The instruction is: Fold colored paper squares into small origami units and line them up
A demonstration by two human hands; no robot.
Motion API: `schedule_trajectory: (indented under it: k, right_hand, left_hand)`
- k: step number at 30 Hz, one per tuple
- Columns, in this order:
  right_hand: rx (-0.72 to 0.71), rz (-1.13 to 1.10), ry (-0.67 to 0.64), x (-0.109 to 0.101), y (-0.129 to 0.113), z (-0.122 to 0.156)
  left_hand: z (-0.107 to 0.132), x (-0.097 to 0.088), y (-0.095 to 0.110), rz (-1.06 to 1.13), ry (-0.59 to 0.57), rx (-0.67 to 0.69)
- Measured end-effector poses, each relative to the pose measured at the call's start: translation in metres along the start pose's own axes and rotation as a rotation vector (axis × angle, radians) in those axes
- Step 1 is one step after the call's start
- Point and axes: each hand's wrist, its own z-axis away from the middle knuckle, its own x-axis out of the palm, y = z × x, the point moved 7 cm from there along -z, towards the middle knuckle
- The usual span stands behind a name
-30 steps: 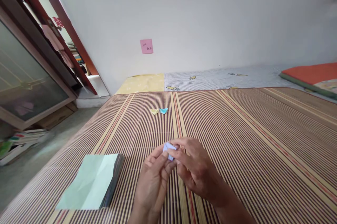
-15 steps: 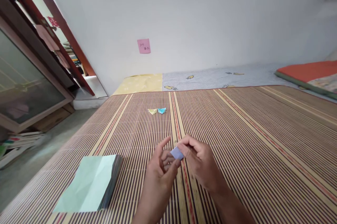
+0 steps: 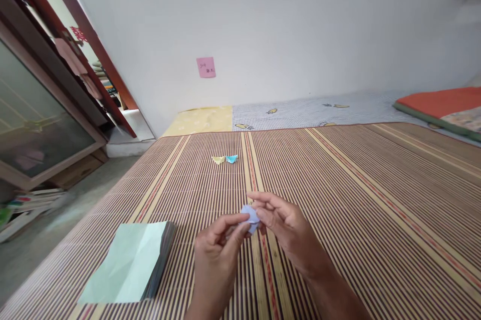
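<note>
A small piece of folded lavender paper [image 3: 250, 216] is held between my two hands, above the striped mat [image 3: 323, 200]. My left hand [image 3: 221, 242] pinches its left side between thumb and forefinger. On the right side, my right hand [image 3: 281, 222] grips it by the thumb and fingers, with the forefinger stretched out above it. Part of the paper is hidden by the fingertips. Farther off on the mat lie a yellow folded paper piece [image 3: 218, 160] and a blue one [image 3: 232, 159], side by side.
At the left front sits a thick stack of paper [image 3: 126, 260] with a pale green top sheet. A pink note [image 3: 206, 67] is stuck on the white wall [image 3: 281, 24]. Folded orange bedding [image 3: 443, 102] lies at the far right. Beyond the mat's left edge is the floor [image 3: 93, 187].
My left fingers have closed onto the paper's left side, and its two parts now spread apart. My right forefinger has lifted away from it.
</note>
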Motion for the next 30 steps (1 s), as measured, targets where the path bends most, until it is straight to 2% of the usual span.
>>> schedule_trajectory:
  k: [4,7,10,15,22,26,30]
  right_hand:
    - [-0.079,0.003,-0.074,0.011,-0.009,0.0]
    - [-0.179,0.072,0.029,0.012,-0.012,0.001]
    - [-0.222,0.131,0.14,0.012,-0.01,0.004]
    - [-0.283,0.242,0.241,0.013,-0.011,0.008]
    - [-0.413,0.498,0.277,0.012,-0.025,0.014]
    - [-0.422,0.539,0.283,0.008,-0.027,0.014]
    - [-0.285,0.455,0.215,0.006,-0.019,0.008]
  left_hand:
    - [0.002,-0.011,0.005,-0.057,0.138,0.047]
    - [0.001,-0.009,0.007,-0.074,0.119,0.082]
    - [-0.001,-0.005,0.005,0.004,0.078,0.084]
    - [-0.002,0.0,-0.01,0.174,0.076,-0.072]
    - [-0.002,0.004,-0.026,0.354,0.038,-0.207]
    - [-0.005,0.006,-0.025,0.238,-0.11,-0.214]
    - [-0.007,0.004,-0.019,0.165,-0.113,-0.166]
